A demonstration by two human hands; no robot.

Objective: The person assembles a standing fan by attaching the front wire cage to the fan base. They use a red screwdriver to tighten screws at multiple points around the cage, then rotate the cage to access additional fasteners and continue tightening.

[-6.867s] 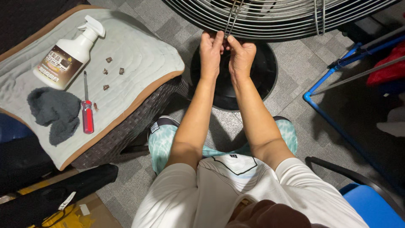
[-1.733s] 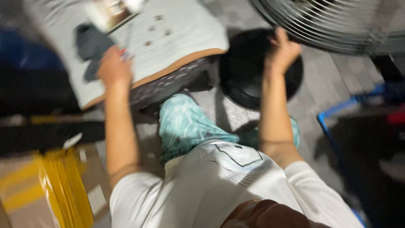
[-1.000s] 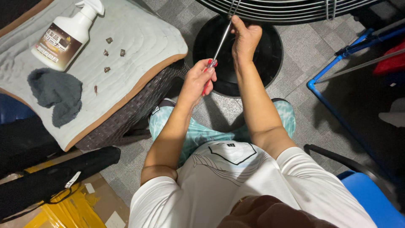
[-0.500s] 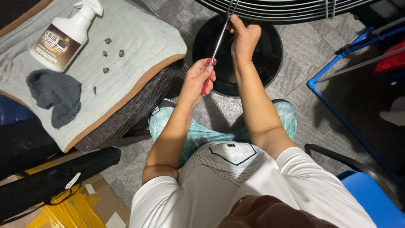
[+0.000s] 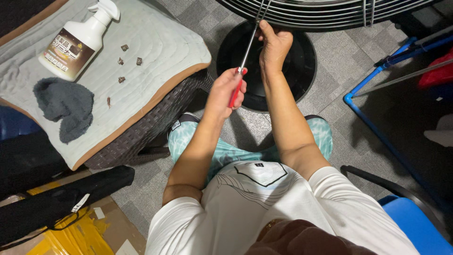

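Observation:
My left hand (image 5: 226, 92) grips the red handle of a long screwdriver (image 5: 246, 51). Its steel shaft points up to the lower rim of a metal fan grille (image 5: 311, 14). My right hand (image 5: 273, 45) is up at the grille's rim beside the screwdriver tip, fingers pinched on the wire there. Below both hands lies the fan's round black base (image 5: 297, 61). What the tip touches is too small to make out.
On the left, a padded cushion (image 5: 155, 47) on a wicker stool carries a white spray bottle (image 5: 78, 40), a dark grey cloth (image 5: 63, 106) and several small brown pieces (image 5: 130, 61). A blue metal frame (image 5: 373, 80) stands to the right, a blue chair (image 5: 415, 222) lower right, yellow packaging (image 5: 75, 236) lower left.
Since the oldest frame my left hand left the grille, reached to the cushion and came back holding the screwdriver. Over the last second both hands have barely moved.

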